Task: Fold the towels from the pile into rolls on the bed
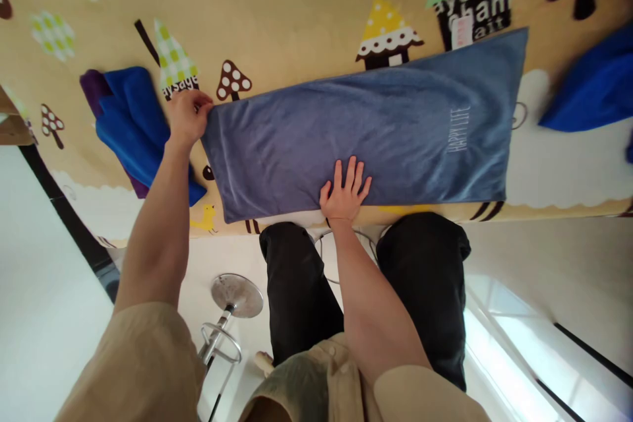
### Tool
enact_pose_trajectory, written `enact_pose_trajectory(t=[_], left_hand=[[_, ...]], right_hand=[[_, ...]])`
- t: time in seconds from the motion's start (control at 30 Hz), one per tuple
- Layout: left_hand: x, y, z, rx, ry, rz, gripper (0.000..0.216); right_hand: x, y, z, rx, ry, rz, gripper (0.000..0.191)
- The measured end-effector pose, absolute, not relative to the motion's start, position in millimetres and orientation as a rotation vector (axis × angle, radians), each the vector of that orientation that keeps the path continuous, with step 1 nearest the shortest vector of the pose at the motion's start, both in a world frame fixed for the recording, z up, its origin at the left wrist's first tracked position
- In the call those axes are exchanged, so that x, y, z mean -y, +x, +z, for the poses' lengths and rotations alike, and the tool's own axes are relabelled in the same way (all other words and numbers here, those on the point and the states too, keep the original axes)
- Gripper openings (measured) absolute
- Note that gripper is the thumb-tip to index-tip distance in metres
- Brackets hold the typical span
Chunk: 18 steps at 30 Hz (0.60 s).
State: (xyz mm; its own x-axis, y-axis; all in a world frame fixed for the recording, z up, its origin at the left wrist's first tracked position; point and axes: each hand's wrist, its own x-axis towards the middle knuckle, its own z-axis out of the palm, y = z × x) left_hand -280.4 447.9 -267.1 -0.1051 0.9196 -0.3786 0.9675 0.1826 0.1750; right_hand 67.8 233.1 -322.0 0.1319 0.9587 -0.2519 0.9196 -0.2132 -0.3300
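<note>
A grey-blue towel (395,132) lies spread out lengthwise before me, "HAPPY LIFE" lettered near its right end. A small white tag (461,33) sticks out from its far edge. My left hand (188,115) pinches the towel's far left corner between thumb and fingers. Flat on the cloth near the front edge, left of my lap's middle line, rests my right hand (345,194) with fingers spread.
A printed tablecloth (306,33) covers the table. Folded blue and purple cloths (133,125) lie at the left, and another blue cloth (593,86) at the right. Below the table edge stands a metal stool (237,295).
</note>
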Motion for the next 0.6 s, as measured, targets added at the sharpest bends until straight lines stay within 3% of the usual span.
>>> enact_pose_trajectory(t=[0.13,0.3,0.6], left_hand=[[-409.3,-236.0,-273.4,-2.180,1.898,0.128,0.051],[-358.8,-201.4,-293.5,-2.200,1.810,0.216,0.062],[-372.6,-210.7,-319.5,-2.329,1.610,0.254,0.070]], right_hand=[[-232.5,68.2,-322.4,1.907,-2.284,0.626,0.069],[-231.6,68.7,-323.7,1.897,-2.268,0.617,0.067],[-232.2,67.6,-321.4,1.912,-2.284,0.593,0.068]])
